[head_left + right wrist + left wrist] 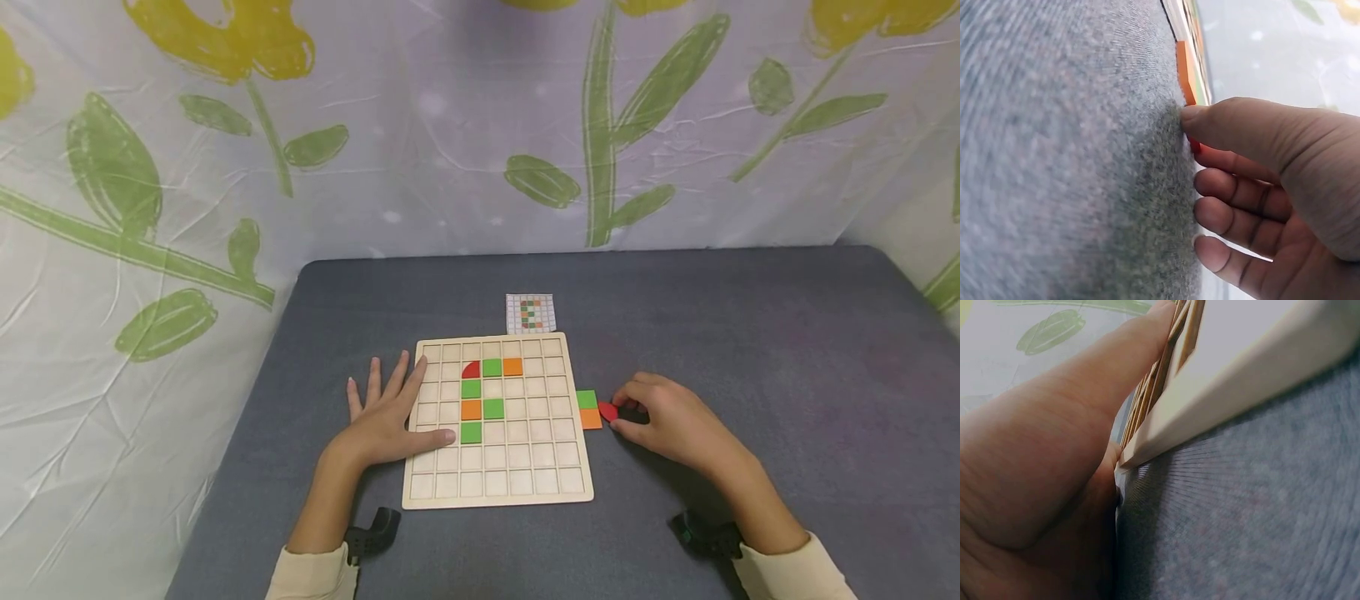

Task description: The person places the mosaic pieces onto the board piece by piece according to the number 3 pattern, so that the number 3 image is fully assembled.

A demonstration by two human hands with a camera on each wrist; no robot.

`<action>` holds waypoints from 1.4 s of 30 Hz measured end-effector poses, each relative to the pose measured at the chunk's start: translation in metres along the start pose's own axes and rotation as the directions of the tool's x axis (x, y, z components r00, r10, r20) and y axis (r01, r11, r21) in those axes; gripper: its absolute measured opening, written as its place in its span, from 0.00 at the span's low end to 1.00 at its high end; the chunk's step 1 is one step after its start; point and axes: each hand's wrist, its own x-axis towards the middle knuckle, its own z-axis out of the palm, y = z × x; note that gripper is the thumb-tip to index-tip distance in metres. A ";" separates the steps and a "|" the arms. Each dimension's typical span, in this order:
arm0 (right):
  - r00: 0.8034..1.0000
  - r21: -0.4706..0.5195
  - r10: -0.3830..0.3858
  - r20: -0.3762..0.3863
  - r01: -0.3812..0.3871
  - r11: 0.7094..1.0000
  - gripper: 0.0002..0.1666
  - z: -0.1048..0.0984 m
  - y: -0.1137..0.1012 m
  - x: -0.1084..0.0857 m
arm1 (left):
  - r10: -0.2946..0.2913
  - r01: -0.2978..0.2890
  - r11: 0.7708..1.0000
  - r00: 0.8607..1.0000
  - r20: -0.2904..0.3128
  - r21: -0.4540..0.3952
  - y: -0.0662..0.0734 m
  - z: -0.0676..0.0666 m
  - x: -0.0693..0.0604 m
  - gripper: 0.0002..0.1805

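Observation:
My left hand (382,429) lies with spread fingers at the left side of a wooden grid board (551,479), its thumb resting on the board's cells. In the left wrist view that thumb reaches over the board's pale edge (1210,403). To the right of the board, my right hand (675,421) pinches a small red tile (607,412) between thumb and index finger, down at the cloth. Up close, the red tile (1194,145) is mostly covered by the fingers. Beside it lie a green tile (586,399) and an orange tile (591,418), against the board's right edge.
Set in the grid are a red quarter-round tile (471,370), several green tiles (492,367) and two orange tiles (512,367). A small pattern card (531,314) lies behind the board. Dark grey cloth (750,333) covers the table; a flower-printed curtain (420,167) hangs behind.

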 end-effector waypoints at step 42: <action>0.997 -0.017 -0.044 0.061 0.046 0.999 0.09 -0.007 -0.009 -0.008 | -0.011 0.010 1.000 1.000 0.008 0.019 -0.004 0.004 0.003 0.68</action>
